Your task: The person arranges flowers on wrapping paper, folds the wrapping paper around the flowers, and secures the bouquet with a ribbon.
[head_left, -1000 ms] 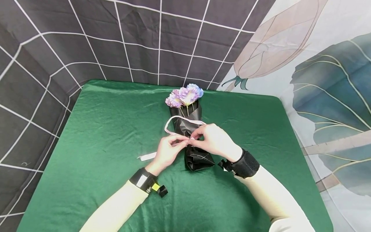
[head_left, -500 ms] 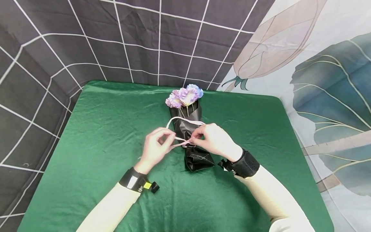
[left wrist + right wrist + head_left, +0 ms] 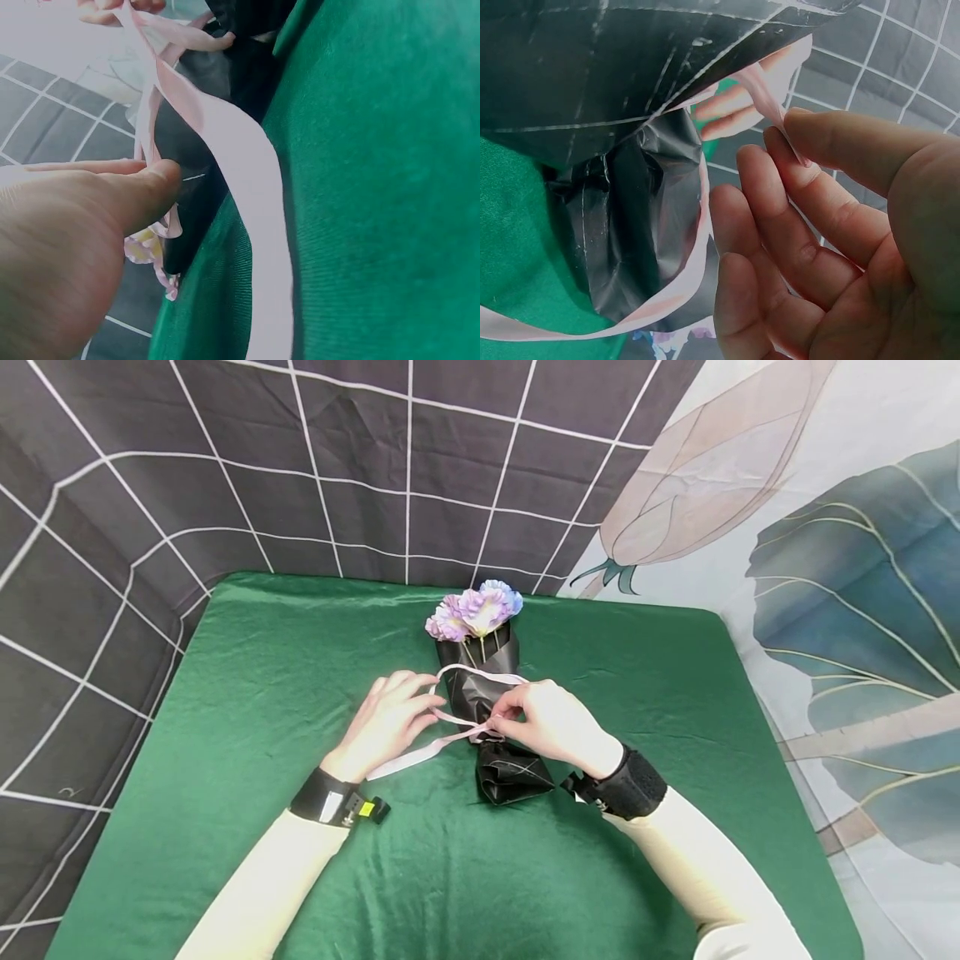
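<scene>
A bouquet of lilac and blue flowers in black wrapping paper lies on a green cloth. Pink ribbon goes round the gathered waist of the wrapping. Over that waist, my right hand pinches the ribbon between thumb and index finger, its other fingers curled loosely, as the right wrist view shows. My left hand, left of the bouquet, has thumb and fingers on a ribbon loop. One flat ribbon tail runs beneath the left hand onto the cloth. Another length arches across the upper wrapping towards the right hand.
The green cloth covers the table, whose far edge meets a dark curtain with white grid lines. A pale curtain with a large flower-and-leaf print hangs at the right.
My left hand has moved from beside the right hand out to the left and slightly up, drawing the ribbon loop along. The right hand keeps its pinch over the bouquet's waist.
</scene>
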The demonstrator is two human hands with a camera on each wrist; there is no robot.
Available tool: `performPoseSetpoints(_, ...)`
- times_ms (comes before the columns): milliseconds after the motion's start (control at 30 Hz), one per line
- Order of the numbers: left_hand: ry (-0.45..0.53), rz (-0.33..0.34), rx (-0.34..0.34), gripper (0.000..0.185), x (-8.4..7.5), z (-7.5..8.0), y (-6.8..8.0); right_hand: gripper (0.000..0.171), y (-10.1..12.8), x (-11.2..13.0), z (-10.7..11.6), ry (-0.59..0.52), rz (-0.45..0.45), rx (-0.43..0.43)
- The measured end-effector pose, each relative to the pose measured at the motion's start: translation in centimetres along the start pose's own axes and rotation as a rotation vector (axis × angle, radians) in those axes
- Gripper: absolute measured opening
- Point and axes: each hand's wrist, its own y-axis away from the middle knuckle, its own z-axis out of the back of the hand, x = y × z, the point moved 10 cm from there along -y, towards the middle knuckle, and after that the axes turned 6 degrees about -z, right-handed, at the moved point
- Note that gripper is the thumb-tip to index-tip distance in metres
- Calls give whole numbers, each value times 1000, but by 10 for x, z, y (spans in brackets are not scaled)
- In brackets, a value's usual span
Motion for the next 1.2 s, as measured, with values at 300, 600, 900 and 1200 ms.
performPoseSetpoints(300, 68, 40, -39, 9, 2, 12, -4, 11, -1, 0, 0, -1, -5, 2)
performPoseSetpoints(600, 197, 238, -67, 17, -13, 32, -3, 11, -2, 0, -3, -4, -12, 4)
performPoseSetpoints(900, 446, 544, 49, 26, -24, 24, 7, 11, -4, -1, -5, -8, -15, 6)
performPoseSetpoints(1200, 831, 484, 50, 16, -42, 30, -2, 10, -4, -1, -5, -18, -8, 2)
